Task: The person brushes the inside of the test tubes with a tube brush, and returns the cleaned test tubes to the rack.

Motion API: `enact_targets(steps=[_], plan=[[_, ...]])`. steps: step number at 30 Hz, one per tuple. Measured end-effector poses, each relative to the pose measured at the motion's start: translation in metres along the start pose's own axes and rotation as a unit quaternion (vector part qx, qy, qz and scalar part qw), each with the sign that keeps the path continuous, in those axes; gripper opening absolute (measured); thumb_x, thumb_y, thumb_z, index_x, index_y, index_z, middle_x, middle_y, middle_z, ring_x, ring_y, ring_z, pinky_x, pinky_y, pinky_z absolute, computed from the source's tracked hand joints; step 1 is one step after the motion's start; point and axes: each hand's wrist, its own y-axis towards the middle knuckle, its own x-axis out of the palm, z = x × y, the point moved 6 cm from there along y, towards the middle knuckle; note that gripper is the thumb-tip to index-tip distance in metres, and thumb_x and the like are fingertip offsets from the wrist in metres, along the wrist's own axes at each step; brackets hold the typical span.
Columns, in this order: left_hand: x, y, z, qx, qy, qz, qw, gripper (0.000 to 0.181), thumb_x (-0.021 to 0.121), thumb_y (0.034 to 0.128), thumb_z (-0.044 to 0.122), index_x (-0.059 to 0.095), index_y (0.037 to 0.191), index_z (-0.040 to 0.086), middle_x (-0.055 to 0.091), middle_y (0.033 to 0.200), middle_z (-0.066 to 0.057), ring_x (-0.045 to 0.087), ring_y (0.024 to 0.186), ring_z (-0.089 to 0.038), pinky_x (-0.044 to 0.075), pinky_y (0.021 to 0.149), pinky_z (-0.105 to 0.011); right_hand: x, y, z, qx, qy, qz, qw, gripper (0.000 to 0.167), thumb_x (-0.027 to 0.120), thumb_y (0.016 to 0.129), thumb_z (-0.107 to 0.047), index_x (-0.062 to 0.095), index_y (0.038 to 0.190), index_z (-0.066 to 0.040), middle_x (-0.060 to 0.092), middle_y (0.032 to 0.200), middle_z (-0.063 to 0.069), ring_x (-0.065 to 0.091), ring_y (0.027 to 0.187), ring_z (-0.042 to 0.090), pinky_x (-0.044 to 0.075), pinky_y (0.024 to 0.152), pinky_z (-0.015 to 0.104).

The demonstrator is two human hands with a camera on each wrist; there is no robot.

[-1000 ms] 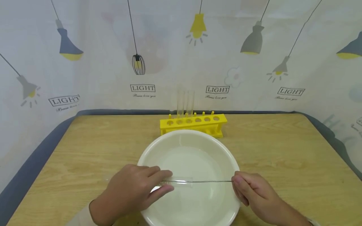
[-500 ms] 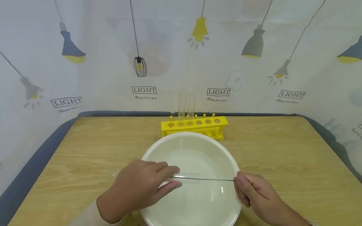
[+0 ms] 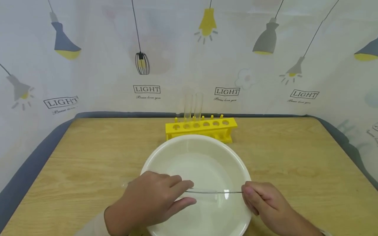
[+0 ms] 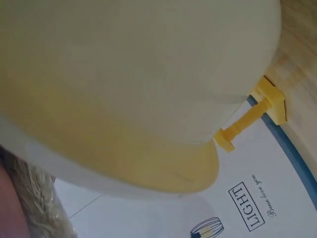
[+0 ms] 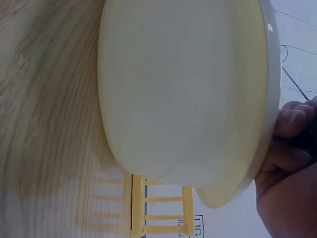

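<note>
Above the basin [image 3: 169,164], a clear test tube [image 3: 211,196] is gripped by the left hand [image 3: 153,196], and the thin wire [image 3: 203,192] running into its mouth is pinched by the right hand [image 3: 265,201]. Inside brushing judged in hand; a straight, in-line stroke seems called for next. "LIGHT" is printed repeatedly on the backdrop [image 3: 177,42], smaller script beneath ending "love you".

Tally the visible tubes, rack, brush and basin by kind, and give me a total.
Yellow rack: 1
Test tubes: 3 (2 in the rack, 1 in the left hand)
Brush: 1
White basin: 1
Total: 6
</note>
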Motion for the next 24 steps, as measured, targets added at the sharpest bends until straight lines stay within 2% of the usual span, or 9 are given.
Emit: enact_targets(steps=[5,9,13,16,20,24], plan=[[0.0,0.0,0.002,-0.006,-0.011,-0.011,0.9999,0.038,0.041,0.1067,0.045,0.067,0.098,0.018,0.052,0.067,0.013,0.04,0.049,0.001,0.036,0.045,-0.014,0.003,0.001,-0.003,-0.007,-0.02,-0.011,0.9997,0.04,0.04,0.089,0.026,0.042,0.07,-0.01,0.037,0.055,0.0,0.038,0.049,0.004,0.036,0.047,0.01],[0.0,0.0,0.004,-0.006,-0.011,-0.014,0.9998,0.037,0.042,0.1063,0.046,0.066,0.098,0.019,0.051,0.066,0.012,0.04,0.049,0.0,0.033,0.044,-0.015,0.005,0.003,-0.004,-0.021,-0.033,-0.022,0.999,0.039,0.043,0.087,0.026,0.044,0.072,-0.01,0.037,0.057,-0.001,0.037,0.051,0.001,0.035,0.047,0.008],[0.0,0.0,0.007,-0.008,-0.014,-0.021,0.9997,0.034,0.045,0.1052,0.046,0.065,0.098,0.019,0.051,0.066,0.012,0.042,0.048,-0.001,0.032,0.044,-0.016,0.008,0.004,-0.006,-0.029,-0.043,-0.035,0.998,0.036,0.048,0.089,0.021,0.046,0.074,-0.011,0.039,0.059,-0.001,0.04,0.056,-0.004,0.036,0.049,0.007],[0.001,0.0,0.009,-0.011,-0.017,-0.029,0.9994,0.032,0.049,0.1038,0.047,0.065,0.1,0.019,0.054,0.068,0.013,0.045,0.05,-0.002,0.035,0.044,-0.016,0.009,0.004,-0.006,-0.036,-0.049,-0.041,0.9973,0.033,0.05,0.092,0.016,0.046,0.074,-0.012,0.04,0.06,-0.002,0.041,0.058,-0.005,0.038,0.05,0.006],[0.002,0.0,0.01,-0.014,-0.02,-0.039,0.9989,0.03,0.053,0.1019,0.047,0.065,0.101,0.02,0.055,0.069,0.013,0.046,0.051,-0.001,0.036,0.045,-0.016,0.01,0.004,-0.006,-0.036,-0.054,-0.045,0.9969,0.033,0.05,0.092,0.015,0.045,0.074,-0.012,0.039,0.06,-0.002,0.041,0.058,-0.004,0.037,0.051,0.005],[0.003,-0.002,0.012,-0.018,-0.023,-0.044,0.9986,0.028,0.055,0.1009,0.047,0.064,0.101,0.02,0.054,0.068,0.013,0.046,0.051,-0.001,0.035,0.045,-0.015,0.011,0.003,-0.007,-0.008,-0.05,-0.058,0.997,0.034,0.049,0.093,0.016,0.044,0.074,-0.012,0.038,0.06,-0.002,0.041,0.056,-0.001,0.038,0.051,0.006]])
